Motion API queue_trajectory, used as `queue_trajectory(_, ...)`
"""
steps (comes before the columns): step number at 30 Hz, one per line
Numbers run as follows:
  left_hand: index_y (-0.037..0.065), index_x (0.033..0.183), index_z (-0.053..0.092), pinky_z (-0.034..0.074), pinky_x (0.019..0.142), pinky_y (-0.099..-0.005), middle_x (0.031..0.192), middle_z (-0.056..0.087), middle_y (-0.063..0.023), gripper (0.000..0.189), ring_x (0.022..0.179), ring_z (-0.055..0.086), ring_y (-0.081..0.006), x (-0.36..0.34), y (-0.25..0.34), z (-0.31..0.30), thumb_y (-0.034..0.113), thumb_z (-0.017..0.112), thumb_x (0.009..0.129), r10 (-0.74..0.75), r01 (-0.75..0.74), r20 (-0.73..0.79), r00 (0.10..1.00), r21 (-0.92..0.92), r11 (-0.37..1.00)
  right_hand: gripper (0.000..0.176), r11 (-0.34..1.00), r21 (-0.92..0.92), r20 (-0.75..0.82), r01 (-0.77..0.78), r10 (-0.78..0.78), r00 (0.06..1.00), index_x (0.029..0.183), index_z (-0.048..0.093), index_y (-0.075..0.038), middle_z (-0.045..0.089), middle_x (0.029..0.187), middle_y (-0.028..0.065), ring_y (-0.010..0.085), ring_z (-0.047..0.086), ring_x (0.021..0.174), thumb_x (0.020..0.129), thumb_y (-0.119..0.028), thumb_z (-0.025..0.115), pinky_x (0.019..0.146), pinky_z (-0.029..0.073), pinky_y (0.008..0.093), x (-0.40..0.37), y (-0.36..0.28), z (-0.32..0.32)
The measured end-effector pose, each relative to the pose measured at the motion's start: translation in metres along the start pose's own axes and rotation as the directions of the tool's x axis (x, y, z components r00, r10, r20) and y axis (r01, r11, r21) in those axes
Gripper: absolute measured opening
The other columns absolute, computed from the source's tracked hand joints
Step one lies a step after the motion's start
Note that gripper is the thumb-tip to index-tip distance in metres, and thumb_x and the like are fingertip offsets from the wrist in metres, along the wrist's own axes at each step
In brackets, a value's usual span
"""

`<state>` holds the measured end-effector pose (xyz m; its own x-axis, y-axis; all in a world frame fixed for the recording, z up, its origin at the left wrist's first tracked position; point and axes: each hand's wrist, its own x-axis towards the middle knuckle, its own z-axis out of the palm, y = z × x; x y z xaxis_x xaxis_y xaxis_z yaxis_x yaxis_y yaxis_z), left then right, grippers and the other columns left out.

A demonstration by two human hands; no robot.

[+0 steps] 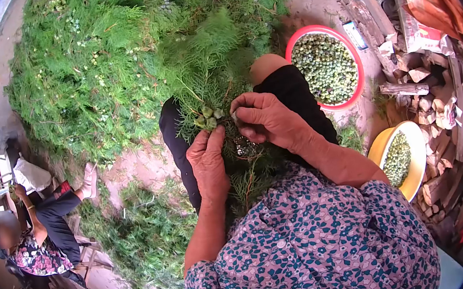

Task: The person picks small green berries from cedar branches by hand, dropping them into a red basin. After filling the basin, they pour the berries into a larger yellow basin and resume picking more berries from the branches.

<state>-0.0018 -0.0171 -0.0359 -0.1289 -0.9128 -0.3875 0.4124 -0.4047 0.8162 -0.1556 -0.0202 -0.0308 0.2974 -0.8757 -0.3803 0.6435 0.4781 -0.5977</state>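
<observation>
My left hand [209, 162] pinches a leafy conifer sprig [200, 87] near a cluster of pale green cones [209, 117], holding it above my lap. Just to the right of that cluster is my right hand [266, 119], its thumb and forefinger closed together. Something small and greyish seems to sit at those fingertips, too small to make out. Below and between the hands, small round pieces [246, 147] show in my lap, partly hidden by greenery.
A big heap of conifer branches [82, 76] lies ahead, with more cut greenery [145, 243] at left. A red-rimmed basin [359, 69] and a yellow basin [420, 146] hold green cones. Stacked firewood [435, 182] lines the right. Another person [40, 245] sits at left.
</observation>
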Motion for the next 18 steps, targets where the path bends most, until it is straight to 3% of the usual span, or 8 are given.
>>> queue_trajectory(5,-0.001,0.094,0.062,0.042,0.065,-0.0187,0.082,0.061,0.0006,0.015,0.070,0.050,-0.0030,-0.002,-0.002,-0.001,0.008,0.057,0.084,0.023,-0.023,0.032,0.999,-0.028,0.999,0.015,0.999,0.022,-0.053,0.036,-0.034,0.998,0.095,0.052,-0.003,0.053,0.073,0.0026,0.0087,0.052,0.056,0.084,-0.012,0.056,0.040,0.036,0.0176,0.000,-0.002,0.003)
queue_trajectory(7,-0.002,0.092,0.062,0.040,0.062,-0.0171,0.080,0.059,0.0025,0.014,0.068,0.048,-0.0020,-0.004,-0.001,0.001,0.009,0.057,0.084,0.053,-0.056,0.035,0.998,0.085,0.995,0.016,0.999,0.007,-0.053,0.045,-0.045,0.998,0.094,0.052,-0.003,0.053,0.074,0.0025,0.0082,0.052,0.057,0.084,-0.013,0.057,0.041,0.036,0.0173,0.001,-0.002,0.004)
queue_trajectory(9,-0.002,0.091,0.062,0.038,0.061,-0.0165,0.079,0.059,0.0034,0.013,0.068,0.046,-0.0016,-0.003,-0.005,-0.001,0.009,0.057,0.084,0.071,-0.076,0.039,0.997,0.153,0.985,0.018,0.983,-0.172,-0.141,0.069,-0.094,0.985,0.094,0.052,-0.002,0.053,0.070,0.0013,0.0060,0.050,0.053,0.082,-0.012,0.060,0.040,0.035,0.0171,0.002,0.001,0.007)
queue_trajectory(12,-0.002,0.088,0.062,0.036,0.059,-0.0159,0.076,0.057,0.0050,0.012,0.067,0.044,-0.0010,-0.003,-0.009,-0.005,0.008,0.057,0.084,0.097,-0.110,0.062,0.993,0.253,0.961,0.021,0.930,-0.335,-0.127,0.151,-0.203,0.971,0.091,0.054,0.002,0.051,0.065,0.0013,0.0057,0.047,0.048,0.078,-0.010,0.063,0.038,0.033,0.0181,0.001,0.002,0.012)
queue_trajectory(16,-0.003,0.085,0.062,0.036,0.059,-0.0165,0.075,0.056,0.0051,0.012,0.067,0.043,-0.0012,-0.004,-0.009,-0.004,0.008,0.057,0.084,0.113,-0.128,0.072,0.991,0.245,0.961,0.019,0.896,-0.415,-0.170,0.154,-0.243,0.955,0.089,0.054,0.004,0.050,0.061,0.0008,0.0056,0.045,0.045,0.077,-0.008,0.063,0.037,0.032,0.0190,0.004,0.004,0.011)
queue_trajectory(18,-0.003,0.086,0.062,0.037,0.060,-0.0169,0.075,0.056,0.0047,0.011,0.067,0.044,-0.0015,-0.004,-0.007,0.000,0.007,0.057,0.083,0.095,-0.104,0.052,0.994,0.215,0.971,0.018,0.912,-0.390,-0.121,0.128,-0.188,0.975,0.088,0.055,0.004,0.051,0.063,0.0018,0.0058,0.045,0.046,0.077,-0.007,0.063,0.037,0.032,0.0191,0.004,0.001,0.008)
